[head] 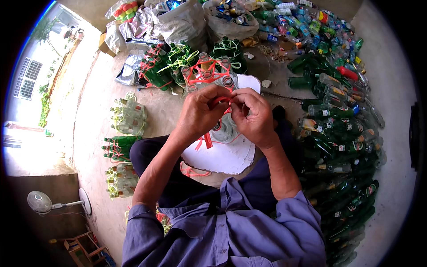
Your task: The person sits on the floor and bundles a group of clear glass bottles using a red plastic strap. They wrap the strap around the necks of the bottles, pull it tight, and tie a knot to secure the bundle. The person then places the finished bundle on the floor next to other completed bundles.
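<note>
Both hands meet over a cluster of clear glass bottles (224, 132) standing upright on a white board (220, 159). A red plastic strap (204, 80) runs around and between the bottle necks. My left hand (204, 108) pinches a looped stretch of this strap between thumb and fingers. Close beside it, my right hand (251, 111) grips the strap with thumb and forefinger, at what looks like a knot. Loose strap ends (208, 141) hang below the left hand. The hands hide several of the bottle necks.
Strapped green bottles (156, 68) stand beyond the board; more bundles, such as clear bottles (128, 116), line the left. A large heap of green bottles (337, 147) lies right. Behind are sacks of cans (230, 16) and plastic bottles (313, 26). A fan (39, 202) stands lower left.
</note>
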The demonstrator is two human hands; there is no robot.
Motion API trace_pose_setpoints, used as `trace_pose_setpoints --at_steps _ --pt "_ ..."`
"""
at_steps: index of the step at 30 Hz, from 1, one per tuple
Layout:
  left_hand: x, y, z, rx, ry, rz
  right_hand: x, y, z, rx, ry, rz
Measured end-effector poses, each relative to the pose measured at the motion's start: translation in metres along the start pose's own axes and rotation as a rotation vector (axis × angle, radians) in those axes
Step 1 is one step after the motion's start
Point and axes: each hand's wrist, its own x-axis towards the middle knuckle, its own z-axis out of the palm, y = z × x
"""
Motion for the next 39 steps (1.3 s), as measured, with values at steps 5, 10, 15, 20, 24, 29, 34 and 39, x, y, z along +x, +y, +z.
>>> trace_pose_setpoints --at_steps 5,10,15,20,24,29,34,39 --pt "0.0 0.004 0.005 0.153 0.101 0.161 0.003 -0.003 -0.001 -0.002 -0.013 -0.014" --pt "0.003 -0.002 0.006 0.197 0.123 0.278 0.003 -0.002 0.001 -0.038 -0.003 -0.041" --pt "0.001 0.003 0.001 0.032 -0.002 0.033 0.002 0.001 0.002 -0.038 0.028 -0.039" --pt "0.003 0.002 -0.011 -0.474 -0.15 -0.33 0.0 -0.003 0.002 0.051 0.069 0.003" --pt "0.004 0.005 -0.015 -0.718 -0.209 -0.4 0.0 -0.003 -0.001 0.009 0.07 -0.018" --pt "0.005 0.004 -0.011 -0.632 -0.176 -0.383 -0.005 -0.001 0.002 0.033 0.137 -0.058" --pt "0.003 0.003 -0.011 -0.569 -0.146 -0.381 -0.006 -0.013 -0.004 -0.063 0.146 -0.122" --pt "0.005 0.01 -0.006 -0.571 -0.113 -0.387 -0.002 -0.013 0.001 -0.184 0.085 -0.181"
